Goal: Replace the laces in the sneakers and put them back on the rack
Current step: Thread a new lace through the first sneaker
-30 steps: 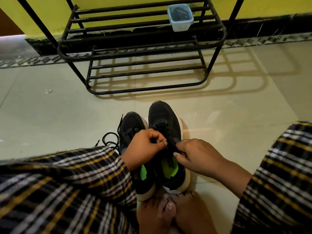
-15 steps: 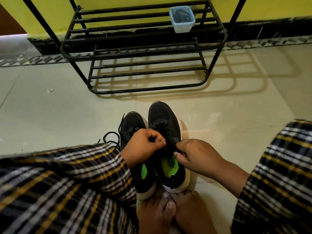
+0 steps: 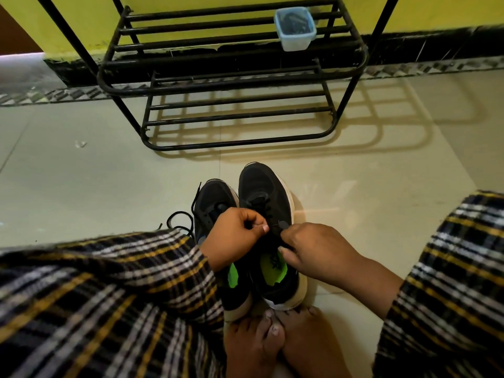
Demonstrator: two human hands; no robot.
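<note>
Two black sneakers with green insoles stand side by side on the floor, toes pointing away from me. The right sneaker [image 3: 261, 192] has a black lace threaded through its eyelets. My left hand [image 3: 236, 236] and my right hand [image 3: 313, 249] meet over its tongue, and each pinches a part of that lace between curled fingers. The left sneaker [image 3: 214, 199] sits partly under my left hand. A loose black lace [image 3: 177, 219] lies coiled on the floor at its left side.
A black metal shoe rack [image 3: 231, 77] stands against the yellow wall ahead, with a small clear-blue plastic box [image 3: 296, 28] on its upper shelf. My bare feet [image 3: 272, 339] touch the sneakers' heels. Plaid-clothed knees flank the shoes on both sides.
My right hand has lifted a little and moved up to the lace near my left hand. The sneakers have not moved.
</note>
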